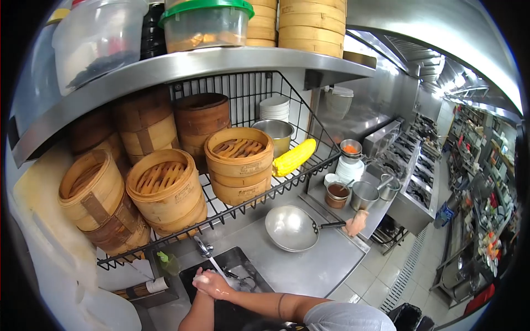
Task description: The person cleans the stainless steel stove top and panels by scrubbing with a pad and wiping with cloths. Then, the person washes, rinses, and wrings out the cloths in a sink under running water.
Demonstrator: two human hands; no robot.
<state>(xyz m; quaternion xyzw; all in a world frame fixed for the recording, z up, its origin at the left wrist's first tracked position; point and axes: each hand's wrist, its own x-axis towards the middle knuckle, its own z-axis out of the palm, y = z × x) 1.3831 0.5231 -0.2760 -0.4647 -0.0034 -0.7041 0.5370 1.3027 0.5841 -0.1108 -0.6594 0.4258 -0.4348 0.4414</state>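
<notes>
My left hand (pixel 203 279) and my right hand (pixel 218 289) are pressed together over the dark sink basin (pixel 238 258), wet and with white lather on them. The right fingers wrap around the left hand, which is closed; whether anything is between the palms is hidden. Just beyond them, the tap (pixel 203 246) sends a stream of water (pixel 217 268) down beside the hands. A bottle with a green top (pixel 167 263) stands left of the tap.
A wok (pixel 291 228) rests on the steel counter (pixel 326 270), near a flesh-coloured lump (pixel 356 223) I cannot identify. Above, the black wire rack (pixel 265 192) holds bamboo steamers (pixel 238 165) and corn (pixel 295 158). Pots (pixel 365 195) and stoves (pixel 414 185) stand to the right.
</notes>
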